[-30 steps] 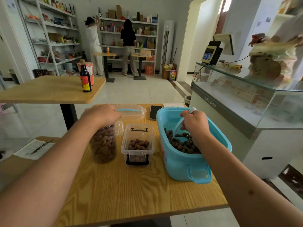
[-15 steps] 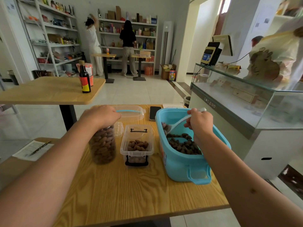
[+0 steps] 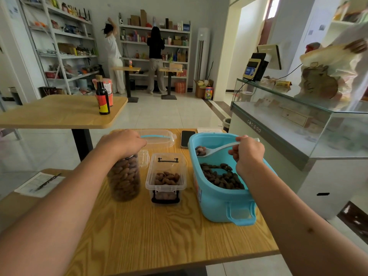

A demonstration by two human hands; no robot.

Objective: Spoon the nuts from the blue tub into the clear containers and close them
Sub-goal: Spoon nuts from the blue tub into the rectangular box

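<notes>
Your right hand [image 3: 249, 154] is pinching spoon [image 3: 217, 149], carrying nuts [image 3: 200, 150] toward box [image 3: 166, 176]; left hand [image 3: 121, 143] is gripping jar [image 3: 124, 179] top, steadying it.

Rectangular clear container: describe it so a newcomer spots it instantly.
On the near wooden table, look between the tall nut-filled jar under the left hand and the blue tub. The rectangular clear container sits there, open, low, black-latched, and only partly filled with nuts.
</notes>
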